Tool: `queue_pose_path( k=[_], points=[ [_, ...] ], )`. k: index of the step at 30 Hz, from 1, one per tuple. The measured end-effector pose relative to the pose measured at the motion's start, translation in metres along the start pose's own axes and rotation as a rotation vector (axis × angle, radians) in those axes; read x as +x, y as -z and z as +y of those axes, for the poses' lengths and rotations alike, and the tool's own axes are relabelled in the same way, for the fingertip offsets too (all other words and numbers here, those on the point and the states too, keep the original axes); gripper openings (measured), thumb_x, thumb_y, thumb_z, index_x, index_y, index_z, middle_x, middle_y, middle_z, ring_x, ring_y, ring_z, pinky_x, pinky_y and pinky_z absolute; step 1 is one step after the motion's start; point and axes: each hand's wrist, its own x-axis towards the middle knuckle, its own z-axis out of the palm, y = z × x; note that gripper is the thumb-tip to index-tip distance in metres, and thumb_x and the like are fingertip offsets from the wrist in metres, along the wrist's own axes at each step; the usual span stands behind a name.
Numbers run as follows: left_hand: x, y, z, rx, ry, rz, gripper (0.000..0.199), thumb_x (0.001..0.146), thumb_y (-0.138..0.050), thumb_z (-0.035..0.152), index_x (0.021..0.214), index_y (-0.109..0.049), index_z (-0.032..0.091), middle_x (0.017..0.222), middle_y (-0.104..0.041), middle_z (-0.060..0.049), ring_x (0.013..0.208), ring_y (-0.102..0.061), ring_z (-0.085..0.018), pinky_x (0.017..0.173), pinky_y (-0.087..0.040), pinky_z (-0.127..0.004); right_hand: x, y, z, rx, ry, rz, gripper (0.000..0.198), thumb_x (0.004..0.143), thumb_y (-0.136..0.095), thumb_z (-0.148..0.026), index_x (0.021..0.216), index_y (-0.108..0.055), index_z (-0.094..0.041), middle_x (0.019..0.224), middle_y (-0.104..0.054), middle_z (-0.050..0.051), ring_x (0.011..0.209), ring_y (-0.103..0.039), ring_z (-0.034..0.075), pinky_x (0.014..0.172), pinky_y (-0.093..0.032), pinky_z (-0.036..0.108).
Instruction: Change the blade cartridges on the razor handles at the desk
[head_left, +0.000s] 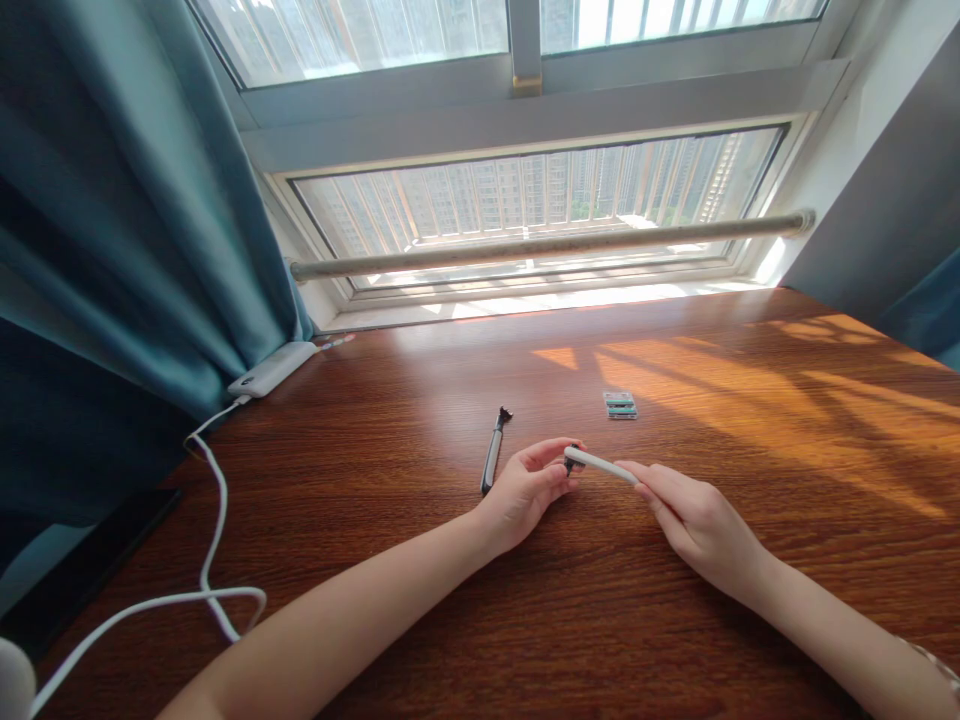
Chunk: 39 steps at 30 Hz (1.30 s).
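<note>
My right hand (691, 512) is closed round the lower end of a white razor handle (604, 464), which tilts up to the left. My left hand (529, 490) pinches the small black razor head (571, 460) at the handle's upper end. The fingers partly hide this head, so I cannot tell whether it is fully joined to the handle. Just left of my left hand, a second razor (493, 455), grey and black, lies on the wooden table (420, 400). Beyond my hands lies a small clear case (620, 405) with teal-striped pieces inside, probably blade cartridges.
At the back left, a white power bank-like box (272, 370) sits by the blue curtain (217, 200). Its white cable (217, 500) runs down the table's left side. A window with a horizontal rail (555, 245) stands behind the table. Sunlight falls across the right side.
</note>
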Motion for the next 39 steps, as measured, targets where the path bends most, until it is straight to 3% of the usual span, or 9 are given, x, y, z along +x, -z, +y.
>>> queue_pose_path(
  k=[7, 11, 16, 19, 24, 28, 32, 39],
  points=[
    [0.0001, 0.0004, 0.0001, 0.001, 0.011, 0.004, 0.029, 0.062, -0.070, 0.016, 0.090, -0.066, 0.015, 0.094, -0.063, -0.006, 0.085, -0.056, -0.013, 0.074, -0.042, -0.024, -0.0003, -0.0002, 0.0014, 0.011, 0.018, -0.013, 0.032, 0.088, -0.035, -0.021, 0.117, -0.048, -0.019, 0.097, -0.062, 0.007, 0.088, -0.060, 0.017, 0.078, -0.049, 0.027],
    [-0.0001, -0.0007, 0.0008, -0.001, 0.015, -0.004, 0.029, 0.061, -0.070, 0.015, 0.090, -0.066, 0.015, 0.090, -0.064, -0.006, 0.082, -0.055, -0.012, 0.074, -0.042, -0.024, -0.0001, 0.0000, 0.0023, 0.000, -0.047, 0.058, 0.031, 0.088, -0.035, -0.022, 0.115, -0.050, -0.021, 0.101, -0.061, 0.006, 0.093, -0.059, 0.018, 0.082, -0.047, 0.029],
    [-0.0003, -0.0020, 0.0020, 0.000, 0.012, -0.022, 0.028, 0.061, -0.070, 0.012, 0.089, -0.065, 0.014, 0.089, -0.063, -0.005, 0.083, -0.055, -0.012, 0.074, -0.041, -0.023, 0.0005, 0.0003, 0.0033, 0.026, 0.014, -0.049, 0.032, 0.088, -0.034, -0.021, 0.117, -0.048, -0.021, 0.094, -0.063, 0.005, 0.086, -0.060, 0.016, 0.075, -0.048, 0.027],
    [-0.0001, -0.0029, 0.0020, 0.007, 0.011, -0.006, 0.029, 0.060, -0.070, 0.011, 0.088, -0.065, 0.015, 0.083, -0.063, -0.004, 0.079, -0.055, -0.011, 0.072, -0.041, -0.023, 0.0005, -0.0001, 0.0040, -0.021, -0.032, 0.013, 0.030, 0.088, -0.034, -0.022, 0.114, -0.050, -0.020, 0.096, -0.062, 0.007, 0.086, -0.060, 0.017, 0.075, -0.048, 0.028],
    [-0.0004, -0.0042, 0.0019, 0.004, 0.007, 0.004, 0.031, 0.058, -0.071, 0.009, 0.088, -0.065, 0.016, 0.088, -0.063, -0.005, 0.085, -0.055, -0.014, 0.074, -0.041, -0.025, 0.0006, -0.0003, 0.0032, -0.042, 0.028, -0.034, 0.031, 0.088, -0.035, -0.022, 0.116, -0.049, -0.019, 0.089, -0.063, 0.006, 0.078, -0.061, 0.016, 0.071, -0.049, 0.027],
    [-0.0012, -0.0043, 0.0025, -0.002, 0.012, 0.031, 0.035, 0.056, -0.072, 0.009, 0.088, -0.065, 0.017, 0.086, -0.064, -0.004, 0.080, -0.056, -0.012, 0.074, -0.041, -0.025, 0.0018, 0.0004, 0.0018, -0.063, 0.000, 0.068, 0.030, 0.088, -0.035, -0.023, 0.114, -0.050, -0.019, 0.092, -0.062, 0.007, 0.081, -0.061, 0.017, 0.072, -0.049, 0.027],
    [-0.0010, -0.0040, 0.0034, -0.014, 0.012, 0.041, 0.037, 0.054, -0.074, 0.011, 0.089, -0.065, 0.017, 0.089, -0.063, -0.005, 0.083, -0.055, -0.013, 0.075, -0.041, -0.025, 0.0021, 0.0004, 0.0005, -0.034, 0.077, 0.003, 0.031, 0.088, -0.036, -0.022, 0.115, -0.049, -0.019, 0.084, -0.062, 0.006, 0.074, -0.061, 0.015, 0.066, -0.049, 0.025],
    [0.0003, -0.0016, 0.0022, -0.053, 0.020, 0.040, 0.032, 0.058, -0.072, 0.014, 0.090, -0.065, 0.018, 0.089, -0.062, -0.004, 0.081, -0.056, -0.012, 0.074, -0.041, -0.025, -0.0003, -0.0021, 0.0009, 0.008, 0.052, 0.022, 0.030, 0.087, -0.038, -0.022, 0.115, -0.048, -0.020, 0.085, -0.062, 0.005, 0.076, -0.061, 0.016, 0.067, -0.049, 0.026]
  ],
)
